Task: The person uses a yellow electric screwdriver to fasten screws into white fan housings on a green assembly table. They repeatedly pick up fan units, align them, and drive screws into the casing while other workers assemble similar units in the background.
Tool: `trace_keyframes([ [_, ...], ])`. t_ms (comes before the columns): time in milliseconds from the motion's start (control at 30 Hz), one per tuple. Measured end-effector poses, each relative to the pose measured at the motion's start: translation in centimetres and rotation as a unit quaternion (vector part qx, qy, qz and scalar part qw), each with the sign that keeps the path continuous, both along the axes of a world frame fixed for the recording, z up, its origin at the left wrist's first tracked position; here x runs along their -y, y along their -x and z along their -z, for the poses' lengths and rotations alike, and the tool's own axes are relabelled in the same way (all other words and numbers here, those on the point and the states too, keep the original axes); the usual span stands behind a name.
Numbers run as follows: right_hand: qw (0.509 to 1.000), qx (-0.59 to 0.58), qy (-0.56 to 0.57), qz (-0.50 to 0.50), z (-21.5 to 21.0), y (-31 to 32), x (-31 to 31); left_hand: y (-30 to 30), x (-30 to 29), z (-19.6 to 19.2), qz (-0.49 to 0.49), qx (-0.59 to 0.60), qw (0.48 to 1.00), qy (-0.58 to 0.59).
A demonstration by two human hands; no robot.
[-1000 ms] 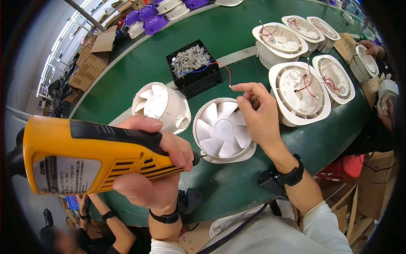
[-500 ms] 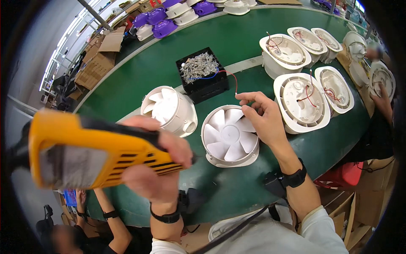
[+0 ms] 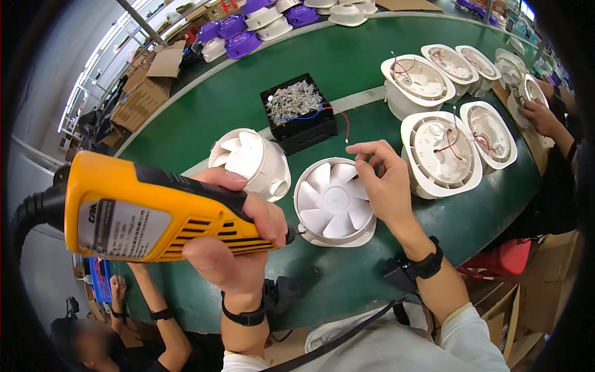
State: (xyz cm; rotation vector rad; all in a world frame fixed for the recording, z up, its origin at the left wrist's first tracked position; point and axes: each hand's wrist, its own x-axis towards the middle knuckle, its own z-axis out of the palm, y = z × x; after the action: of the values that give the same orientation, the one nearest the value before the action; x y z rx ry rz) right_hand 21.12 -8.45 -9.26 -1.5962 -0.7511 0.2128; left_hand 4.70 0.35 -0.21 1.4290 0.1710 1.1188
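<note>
Dial used: from my remote station I centre it on the near fan unit [image 3: 336, 199], twelve pointing away from the wearer.
Fan unit position: flat on the green worktop [image 3: 347, 273], blades facing up, directly ahead of the wearer; this seems meant to leave its rim accessible.
Left hand: I find this hand [image 3: 243, 268] wrapped firmly around a yellow power screwdriver [image 3: 183, 212], at nine o'clock.
Screwdriver attitude: tilted, its chuck [image 3: 290, 235] leading toward the rim between seven and eight; the grip presumably steadies the bit there. Whether the bit touches, I cannot tell.
Right hand: I see this hand [image 3: 389, 186] over the rim between two and three, thumb and index slightly apart. The other fingers are partly hidden; I cannot tell whether they brace the unit.
Red wire: the wire [image 3: 345, 118] ends just beside the index fingertip, slightly past twelve; contact cannot be confirmed.
Screw box: black box [image 3: 310, 137] near eleven, heaped with screws [image 3: 294, 102]; I judge it placed for easy reach.
Second fan unit: another white fan unit [image 3: 269, 166] at ten, tilted.
Housings: five white housings [image 3: 441, 155] between one and two, open sides up, which leaves their wires exposed.
Co-worker: another person's hand [image 3: 540, 118] at two, well apart, on a white part.
</note>
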Motion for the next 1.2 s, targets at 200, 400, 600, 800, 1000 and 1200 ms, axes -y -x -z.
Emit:
trace_keyframes([
  [200,1.000,-0.002,0.004,0.002,0.0,-0.1,0.1,-0.4,-0.2,0.2,0.007,-0.005,1.000,0.007],
  [400,1.000,0.003,0.005,0.005,0.0,0.0,0.1,-0.3,-0.3,0.2,0.011,0.012,1.000,0.006],
  [600,1.000,-0.002,0.005,0.007,-0.2,0.1,0.1,0.0,0.0,-0.4,-0.028,-0.032,0.998,0.044],
  [800,1.000,0.000,0.004,0.010,-0.2,0.0,0.1,-0.1,0.1,-0.5,-0.025,-0.038,0.998,0.036],
  [1000,1.000,-0.007,0.007,0.011,-0.2,0.1,0.0,-0.3,-0.5,0.3,0.032,0.018,0.999,-0.004],
  [1200,1.000,-0.006,0.009,0.007,0.0,0.0,0.0,-0.4,-0.2,0.4,0.018,-0.005,1.000,-0.022],
])
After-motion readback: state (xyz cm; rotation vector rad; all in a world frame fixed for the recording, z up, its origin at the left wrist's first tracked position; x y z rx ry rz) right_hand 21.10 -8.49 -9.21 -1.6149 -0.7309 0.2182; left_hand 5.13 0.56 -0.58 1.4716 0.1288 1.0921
